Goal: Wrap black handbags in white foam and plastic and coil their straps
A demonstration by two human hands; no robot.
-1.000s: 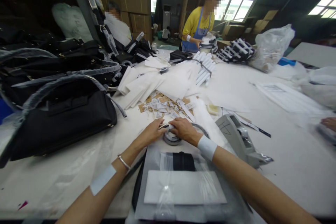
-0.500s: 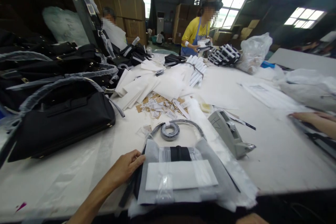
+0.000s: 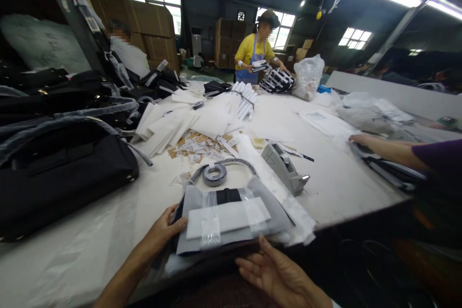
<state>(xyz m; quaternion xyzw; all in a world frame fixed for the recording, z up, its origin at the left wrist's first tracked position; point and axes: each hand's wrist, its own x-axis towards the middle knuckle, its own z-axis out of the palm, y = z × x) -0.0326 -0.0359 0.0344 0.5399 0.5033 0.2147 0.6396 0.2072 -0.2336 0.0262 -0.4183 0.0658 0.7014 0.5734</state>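
**Left hand (image 3: 162,232) grips the wrapped bag (image 3: 231,219), right hand (image 3: 277,269) comes away open**

My view has tipped up since the last frame, so I now see more of the ceiling and the far end of the workshop. The wrapped bag has also shifted and now sits right at the near edge of the white-topped table (image 3: 361,192). It lies flat in its grey sheet, with a white card (image 3: 225,220) taped on top and a black band (image 3: 228,196) showing above that.

My left hand stays on the bag's left edge, its fingers (image 3: 169,216) curled around the wrap in a firm hold. My right hand has come into full view below the table edge, palm up, with the fingers spread wide and holding nothing. It looks just apart from the bag, though this low, dark corner of the view makes that hard to judge.

Just beyond the bag lies a grey coil (image 3: 214,174), with a plastic-sleeved handle (image 3: 238,161) arching over the bag's far side. A grey tape dispenser (image 3: 285,168) stands to the right, and cardboard scraps and labels (image 3: 197,144) lie farther on. At the right, a co-worker's hand (image 3: 361,139) rests on another black bag (image 3: 390,168).
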